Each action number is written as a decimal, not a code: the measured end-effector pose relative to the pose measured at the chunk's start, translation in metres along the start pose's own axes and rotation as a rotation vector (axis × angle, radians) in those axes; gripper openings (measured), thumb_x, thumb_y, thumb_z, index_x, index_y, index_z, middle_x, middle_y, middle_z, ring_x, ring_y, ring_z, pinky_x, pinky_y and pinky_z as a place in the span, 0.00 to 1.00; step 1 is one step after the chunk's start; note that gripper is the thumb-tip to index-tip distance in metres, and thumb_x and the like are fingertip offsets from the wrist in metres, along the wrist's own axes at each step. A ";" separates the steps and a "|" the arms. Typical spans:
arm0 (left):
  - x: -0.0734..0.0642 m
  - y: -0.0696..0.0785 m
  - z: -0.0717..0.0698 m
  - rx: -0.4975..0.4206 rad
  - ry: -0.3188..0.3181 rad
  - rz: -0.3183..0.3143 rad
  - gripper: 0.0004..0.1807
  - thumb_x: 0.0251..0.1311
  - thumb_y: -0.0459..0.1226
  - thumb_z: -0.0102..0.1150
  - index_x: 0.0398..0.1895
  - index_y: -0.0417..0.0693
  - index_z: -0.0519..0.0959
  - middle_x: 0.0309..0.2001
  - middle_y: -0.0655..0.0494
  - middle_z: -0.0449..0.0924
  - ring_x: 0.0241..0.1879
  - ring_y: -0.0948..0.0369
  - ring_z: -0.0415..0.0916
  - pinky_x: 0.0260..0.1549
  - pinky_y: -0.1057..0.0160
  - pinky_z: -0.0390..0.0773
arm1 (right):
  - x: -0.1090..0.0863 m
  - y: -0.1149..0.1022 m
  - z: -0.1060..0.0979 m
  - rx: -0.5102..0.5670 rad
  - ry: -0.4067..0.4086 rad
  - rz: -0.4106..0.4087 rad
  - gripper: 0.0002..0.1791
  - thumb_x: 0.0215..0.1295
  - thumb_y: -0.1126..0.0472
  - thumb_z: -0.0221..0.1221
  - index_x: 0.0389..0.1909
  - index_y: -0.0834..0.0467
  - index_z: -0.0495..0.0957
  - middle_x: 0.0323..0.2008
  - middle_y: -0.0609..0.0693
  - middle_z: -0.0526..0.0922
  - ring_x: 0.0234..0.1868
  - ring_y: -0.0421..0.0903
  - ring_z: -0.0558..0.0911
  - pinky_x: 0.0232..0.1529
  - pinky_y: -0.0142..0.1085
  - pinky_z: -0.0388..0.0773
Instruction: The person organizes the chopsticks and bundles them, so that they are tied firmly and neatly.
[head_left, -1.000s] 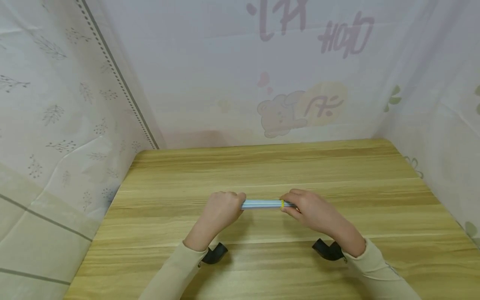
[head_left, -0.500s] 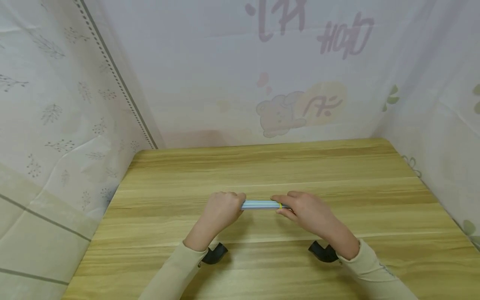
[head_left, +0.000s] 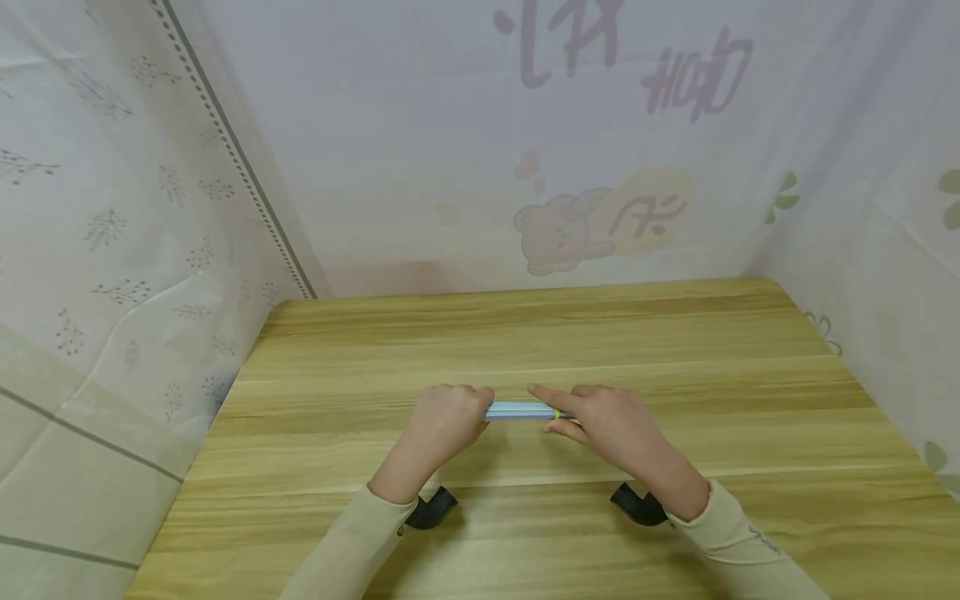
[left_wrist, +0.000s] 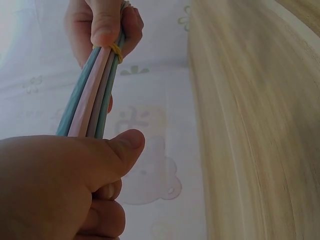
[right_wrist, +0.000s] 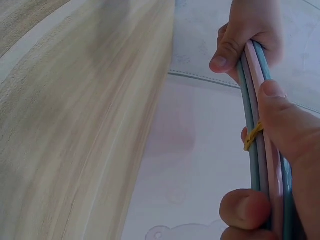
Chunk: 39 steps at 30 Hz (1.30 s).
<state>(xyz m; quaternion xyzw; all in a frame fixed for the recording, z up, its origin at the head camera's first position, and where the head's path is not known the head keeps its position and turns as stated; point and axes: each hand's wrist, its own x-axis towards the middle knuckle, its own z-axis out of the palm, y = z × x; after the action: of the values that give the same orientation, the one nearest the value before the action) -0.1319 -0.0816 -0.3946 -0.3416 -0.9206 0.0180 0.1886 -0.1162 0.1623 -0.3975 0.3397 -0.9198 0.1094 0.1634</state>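
Note:
A bundle of pencils (head_left: pixel 517 410) in teal, pink and greyish purple is held level above the table. My left hand (head_left: pixel 447 418) grips one end, fingers curled round it. Near the other end a yellow rubber band (right_wrist: pixel 254 136) circles the bundle. There my right hand (head_left: pixel 621 429) holds the pencils, its thumb (right_wrist: pixel 274 90) lying along them just past the band and other fingers curled beneath. In the head view its index finger reaches out toward the left hand. Both ends of the bundle are mostly hidden by the hands.
Below the hands spreads a wood-grain table (head_left: pixel 480 333). Printed pale cloth (head_left: pixel 420 167) hangs behind it and on both sides. A black curved piece (head_left: pixel 432 508) sits at the left wrist, and a similar black piece (head_left: pixel 637 505) at the right.
My right hand has slid left along the pencils, and the rubber band has shifted slightly left with it. Its index finger has stretched out farther. My left hand stays nearly still.

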 end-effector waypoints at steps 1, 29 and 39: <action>0.000 0.000 0.000 -0.002 0.001 -0.001 0.14 0.49 0.40 0.71 0.19 0.50 0.73 0.14 0.62 0.72 0.13 0.69 0.51 0.09 0.73 0.55 | 0.000 0.000 0.000 -0.002 0.001 0.003 0.29 0.55 0.44 0.63 0.60 0.44 0.75 0.21 0.42 0.79 0.16 0.32 0.69 0.17 0.23 0.62; -0.002 -0.004 0.001 -0.020 -0.017 -0.011 0.15 0.49 0.39 0.71 0.19 0.51 0.71 0.14 0.63 0.70 0.14 0.69 0.52 0.10 0.72 0.56 | 0.006 0.000 -0.011 0.225 -0.111 0.036 0.09 0.60 0.59 0.64 0.38 0.58 0.81 0.29 0.42 0.79 0.24 0.32 0.68 0.24 0.25 0.68; 0.000 -0.003 0.000 -0.002 -0.024 -0.008 0.15 0.48 0.40 0.71 0.19 0.51 0.71 0.13 0.63 0.68 0.13 0.69 0.51 0.09 0.73 0.55 | 0.008 -0.002 -0.005 0.202 -0.055 0.060 0.15 0.58 0.55 0.66 0.43 0.57 0.82 0.33 0.47 0.85 0.25 0.32 0.75 0.24 0.25 0.72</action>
<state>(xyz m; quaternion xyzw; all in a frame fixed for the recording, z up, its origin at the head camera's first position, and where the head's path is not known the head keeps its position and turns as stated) -0.1341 -0.0840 -0.3944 -0.3377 -0.9242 0.0205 0.1773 -0.1194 0.1576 -0.3897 0.3294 -0.9180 0.1970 0.0996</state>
